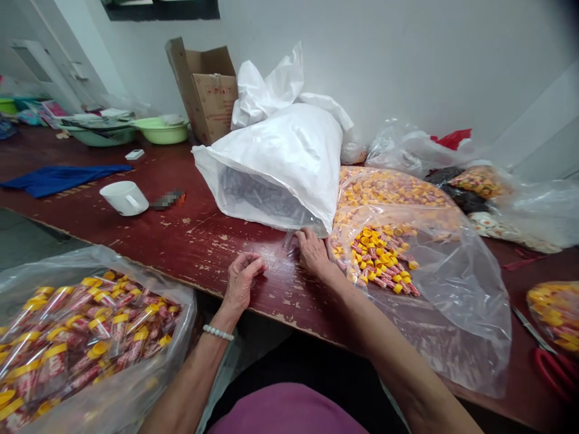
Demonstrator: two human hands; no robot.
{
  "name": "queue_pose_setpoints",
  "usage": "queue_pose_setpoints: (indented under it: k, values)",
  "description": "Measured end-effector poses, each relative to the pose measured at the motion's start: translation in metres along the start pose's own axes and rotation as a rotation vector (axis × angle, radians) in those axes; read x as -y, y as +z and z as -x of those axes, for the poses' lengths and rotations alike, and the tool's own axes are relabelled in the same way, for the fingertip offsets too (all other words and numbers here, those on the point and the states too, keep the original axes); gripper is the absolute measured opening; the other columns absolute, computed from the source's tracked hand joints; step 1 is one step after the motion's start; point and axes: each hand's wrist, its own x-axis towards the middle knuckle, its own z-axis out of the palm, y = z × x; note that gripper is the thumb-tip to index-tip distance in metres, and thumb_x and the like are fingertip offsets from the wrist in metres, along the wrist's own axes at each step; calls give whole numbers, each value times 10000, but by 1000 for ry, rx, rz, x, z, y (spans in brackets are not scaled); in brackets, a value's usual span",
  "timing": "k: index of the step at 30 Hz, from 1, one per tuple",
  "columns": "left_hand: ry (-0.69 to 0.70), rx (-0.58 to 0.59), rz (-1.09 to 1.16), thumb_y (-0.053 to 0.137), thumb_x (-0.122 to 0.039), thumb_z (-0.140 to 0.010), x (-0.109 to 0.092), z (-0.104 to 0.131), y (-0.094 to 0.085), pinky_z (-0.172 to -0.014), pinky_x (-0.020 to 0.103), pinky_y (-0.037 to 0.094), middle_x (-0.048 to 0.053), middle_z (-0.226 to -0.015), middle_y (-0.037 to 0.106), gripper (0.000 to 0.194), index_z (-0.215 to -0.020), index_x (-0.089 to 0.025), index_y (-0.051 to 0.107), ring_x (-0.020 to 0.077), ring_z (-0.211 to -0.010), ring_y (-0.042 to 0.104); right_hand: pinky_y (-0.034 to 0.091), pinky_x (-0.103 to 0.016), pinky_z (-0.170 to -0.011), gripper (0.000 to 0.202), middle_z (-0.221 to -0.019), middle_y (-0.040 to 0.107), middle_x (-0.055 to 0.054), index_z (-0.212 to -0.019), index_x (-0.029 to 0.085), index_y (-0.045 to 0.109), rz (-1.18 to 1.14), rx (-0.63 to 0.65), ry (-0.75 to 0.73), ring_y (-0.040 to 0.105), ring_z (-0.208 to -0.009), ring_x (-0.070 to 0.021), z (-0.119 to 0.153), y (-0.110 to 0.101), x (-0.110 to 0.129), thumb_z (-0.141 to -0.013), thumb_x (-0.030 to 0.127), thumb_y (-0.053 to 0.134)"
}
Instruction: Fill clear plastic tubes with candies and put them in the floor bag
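My left hand, with a pale bead bracelet at the wrist, is at the table's front edge, its thumb and fingers pressed together; what they hold, if anything, is too small to tell. My right hand has its fingers curled at clear plastic tubes, just below the mouth of a white sack. More clear tubes lie inside the sack. Right of it, a clear bag spills small yellow-capped tubes with red-and-white contents.
Front left, a large plastic bag holds bigger yellow-capped tubes. A white mug, blue cloth, cardboard box and green basin stand or lie behind. Red-handled scissors lie far right.
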Motion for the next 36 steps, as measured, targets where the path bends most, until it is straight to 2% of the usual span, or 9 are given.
queue_pose_setpoints:
  k: [4,8,10,13,20,24,28,32,36]
  values:
    - [-19,3,37,751,-270,-594,0,-3,-1,-644,248,488,-54,-642,579,277,-745,-154,550,103,-592,611,345,-484,-942,839,-1493,272,-115,-1400,200,279,54,15,-177,352,-1238,-327,-17,1,1,-628,50,572]
    - [11,29,-14,746,-253,-605,2,-4,-2,-660,244,484,-33,-695,613,271,-744,-152,536,104,-631,611,315,-480,-964,487,-1225,551,-135,-1126,162,541,-128,64,-286,393,-1204,-312,-28,2,1,-660,19,526]
    - [52,53,-57,744,-252,-614,5,-4,-3,-681,251,486,-4,-794,648,281,-765,-155,527,110,-677,617,360,-436,-928,374,-1085,594,-133,-985,143,569,-215,62,-262,466,-1107,-286,-27,3,3,-638,11,520]
    - [102,117,-119,736,-261,-640,11,-3,-2,-787,279,485,49,-1011,658,297,-804,-165,508,133,-831,630,431,-349,-840,364,-1022,589,-98,-1001,148,513,-284,34,-197,530,-979,-213,-15,10,13,-659,31,476]
    - [55,354,-71,732,-266,-664,21,0,17,-1001,343,403,94,-1351,504,380,-892,-198,436,186,-1185,528,467,-310,-797,343,-1060,576,-50,-1070,210,397,-1255,-103,17,570,-916,-151,37,29,47,-752,230,525]
    - [-6,487,-79,720,-265,-690,19,1,21,-964,348,440,102,-1337,513,450,-1057,-205,467,199,-1161,546,406,-395,-927,392,-1152,528,-108,-1125,178,440,-977,-180,30,507,-1058,-207,55,24,43,-754,274,527]
    - [48,583,-219,738,-217,-660,16,-3,21,-1005,349,415,97,-1253,580,597,-1204,-199,492,217,-1191,525,312,-454,-1021,685,-1333,422,-146,-1316,159,342,-662,-133,5,402,-1211,-268,62,18,34,-695,299,595]
    - [95,620,-330,723,-193,-651,20,-2,27,-987,370,432,105,-1201,616,643,-1251,-183,492,228,-1123,575,275,-499,-1046,960,-1405,360,-174,-1425,135,192,-555,-59,5,349,-1266,-318,67,17,28,-636,397,674]
    - [219,656,-520,684,-181,-659,26,7,39,-924,341,466,75,-1106,659,525,-1170,-190,563,211,-1009,622,265,-510,-1068,1015,-1445,289,-221,-1442,89,143,-562,-29,49,298,-1315,-339,90,4,25,-621,319,695]
